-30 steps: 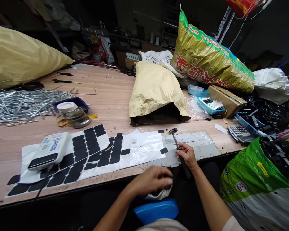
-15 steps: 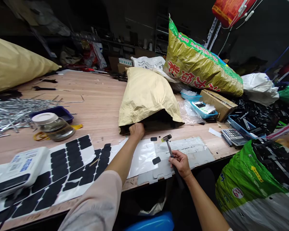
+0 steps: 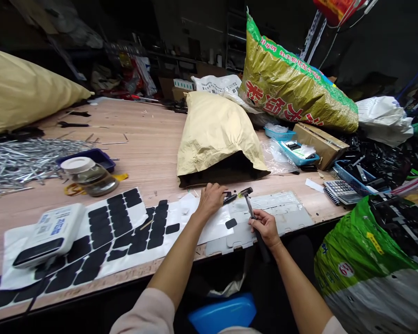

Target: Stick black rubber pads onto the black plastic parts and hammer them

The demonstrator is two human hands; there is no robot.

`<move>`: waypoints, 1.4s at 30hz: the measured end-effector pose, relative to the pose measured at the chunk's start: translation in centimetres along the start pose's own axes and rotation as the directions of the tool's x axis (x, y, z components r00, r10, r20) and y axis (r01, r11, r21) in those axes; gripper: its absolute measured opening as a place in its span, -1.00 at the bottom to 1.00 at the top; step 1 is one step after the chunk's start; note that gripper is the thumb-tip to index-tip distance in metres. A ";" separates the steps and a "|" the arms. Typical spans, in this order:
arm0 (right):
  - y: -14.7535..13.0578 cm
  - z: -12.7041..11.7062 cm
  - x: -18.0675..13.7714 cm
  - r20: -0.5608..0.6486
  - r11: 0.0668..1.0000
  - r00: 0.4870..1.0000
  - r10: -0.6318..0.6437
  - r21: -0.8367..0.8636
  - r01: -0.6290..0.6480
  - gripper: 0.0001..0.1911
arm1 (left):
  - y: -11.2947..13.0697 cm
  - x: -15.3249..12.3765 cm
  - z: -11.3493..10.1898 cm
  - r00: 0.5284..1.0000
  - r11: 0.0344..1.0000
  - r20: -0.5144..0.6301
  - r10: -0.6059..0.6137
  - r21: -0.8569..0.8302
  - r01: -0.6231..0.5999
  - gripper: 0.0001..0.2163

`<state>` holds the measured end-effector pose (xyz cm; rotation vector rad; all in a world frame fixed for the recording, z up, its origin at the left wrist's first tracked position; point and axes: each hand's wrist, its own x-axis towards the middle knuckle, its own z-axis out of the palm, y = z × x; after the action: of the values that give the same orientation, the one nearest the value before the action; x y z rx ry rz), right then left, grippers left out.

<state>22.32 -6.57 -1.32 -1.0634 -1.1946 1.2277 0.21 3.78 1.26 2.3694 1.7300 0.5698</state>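
Hammer [image 3: 251, 208] is pointing head-first to 11 o'clock, right hand [image 3: 265, 228] clenching its handle; left hand [image 3: 212, 198] is pinching a small black part [image 3: 229, 198].

1 hammer [image 3: 251, 209], 2 tan sacks [image 3: 216, 132], 1 jar [image 3: 90, 175], 1 calc [image 3: 341, 191] — 1 cardboard box [image 3: 321, 144]

Left sleeve [image 3: 139, 311]: pale pink, plain, loose smooth fabric, rounded cuff edge, forearm bare beyond it. Right sleeve [image 3: 335, 326]: same pale pink, only small corner visible at near right, forearm bare beyond it. Left hand [image 3: 212, 198] and right hand [image 3: 264, 227]: both bare, uncovered to fingertips.
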 end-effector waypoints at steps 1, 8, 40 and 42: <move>0.0 0.0 0.0 0.000 1.000 1.000 0.003 0.009 -0.003 -0.71 | 0.1 -0.4 0.3 1.000 1.000 0.013 -0.017 -0.021 0.018 -0.74; 0.0 0.1 0.1 -0.019 0.999 1.000 0.008 0.031 -0.007 -0.72 | 3.2 -3.1 1.5 0.996 0.992 -0.083 -0.014 -0.129 0.004 -0.71; -0.6 1.7 -1.6 0.035 0.935 0.999 -0.006 -0.355 0.018 -0.71 | 0.6 -3.7 2.2 0.993 0.945 0.000 -0.117 -0.307 0.111 -0.79; -0.7 1.7 -1.5 0.039 0.946 0.999 -0.005 -0.324 0.017 -0.69 | 0.6 -3.7 2.3 0.993 0.947 -0.003 -0.117 -0.302 0.110 -0.79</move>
<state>20.76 -8.20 -0.58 -1.2760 -1.4644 1.0676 0.61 0.33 -1.42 2.0482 1.6392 0.7807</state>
